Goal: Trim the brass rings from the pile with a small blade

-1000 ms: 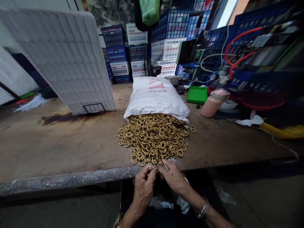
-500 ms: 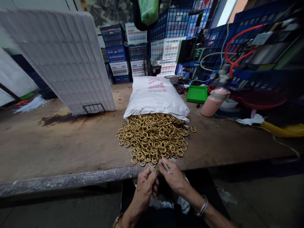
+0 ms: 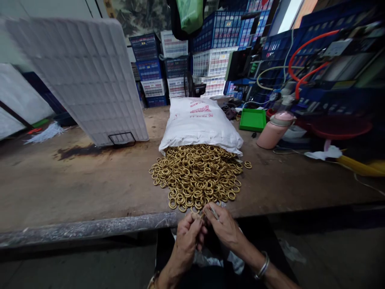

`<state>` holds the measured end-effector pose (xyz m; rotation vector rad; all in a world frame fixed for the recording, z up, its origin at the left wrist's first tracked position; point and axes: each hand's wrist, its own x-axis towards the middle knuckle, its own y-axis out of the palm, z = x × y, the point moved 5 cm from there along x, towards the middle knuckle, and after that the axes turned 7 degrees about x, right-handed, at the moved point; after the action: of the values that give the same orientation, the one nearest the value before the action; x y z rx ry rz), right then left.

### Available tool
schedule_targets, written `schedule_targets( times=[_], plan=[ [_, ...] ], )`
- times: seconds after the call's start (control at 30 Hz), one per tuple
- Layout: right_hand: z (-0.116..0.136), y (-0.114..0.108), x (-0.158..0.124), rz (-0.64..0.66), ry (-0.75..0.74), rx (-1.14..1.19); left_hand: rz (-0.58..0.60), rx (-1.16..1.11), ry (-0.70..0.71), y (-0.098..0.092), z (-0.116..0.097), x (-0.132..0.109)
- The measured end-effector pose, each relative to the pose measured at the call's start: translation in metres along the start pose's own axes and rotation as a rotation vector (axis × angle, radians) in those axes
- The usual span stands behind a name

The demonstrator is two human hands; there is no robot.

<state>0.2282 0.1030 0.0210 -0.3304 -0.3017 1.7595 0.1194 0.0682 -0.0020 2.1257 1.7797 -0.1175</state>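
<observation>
A heap of gold-coloured rings (image 3: 201, 172) spills from the mouth of a white woven sack (image 3: 201, 124) onto the table. At the table's front edge, just below the heap, my two hands meet. My left hand (image 3: 188, 237) is closed in a pinch around a gold ring (image 3: 202, 215), mostly covered by the fingers. My right hand (image 3: 225, 226) is closed around a slim grey metal tool (image 3: 214, 212), its tip held against the ring; the fingers hide most of the tool. Both hands are over the lap, close to the nearest rings.
On the left a white ridged panel (image 3: 81, 80) stands upright on the wooden table (image 3: 90, 184). To the right are a green tray (image 3: 252, 119), a pink bottle (image 3: 275, 130) and a red basin (image 3: 339, 128). Stacked crates (image 3: 215, 62) line the back.
The whole view has shifted slightly, so everything sits a little further right and lower. Both hands keep their hold, with small finger movements at the ring. The heap looks the same.
</observation>
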Motion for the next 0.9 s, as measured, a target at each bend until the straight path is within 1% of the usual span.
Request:
schedule_targets(
  times=[0.1, 0.17, 0.3, 0.4, 0.53, 0.7, 0.9],
  plan=[
    [-0.001, 0.0, -0.002, -0.005, -0.027, -0.061, -0.032, -0.005, -0.012, -0.001, 0.0, 0.0],
    [-0.002, 0.001, -0.004, 0.016, -0.053, -0.119, -0.057, -0.008, -0.022, -0.002, -0.001, 0.001],
    [-0.002, 0.007, -0.009, 0.126, -0.117, -0.221, -0.072, 0.005, 0.018, -0.004, -0.005, 0.003],
    [-0.001, 0.01, -0.011, 0.17, -0.107, -0.255, -0.07, -0.003, 0.029, -0.005, -0.005, 0.003],
    [0.001, 0.013, -0.011, 0.167, -0.057, -0.291, -0.069, -0.041, -0.015, -0.004, -0.002, 0.001],
    [0.0, 0.014, -0.012, 0.154, -0.019, -0.349, -0.042, -0.133, -0.08, -0.001, 0.001, -0.001],
    [0.002, 0.016, -0.013, 0.144, -0.026, -0.411, -0.013, -0.24, -0.081, 0.0, 0.002, -0.003]
  ],
)
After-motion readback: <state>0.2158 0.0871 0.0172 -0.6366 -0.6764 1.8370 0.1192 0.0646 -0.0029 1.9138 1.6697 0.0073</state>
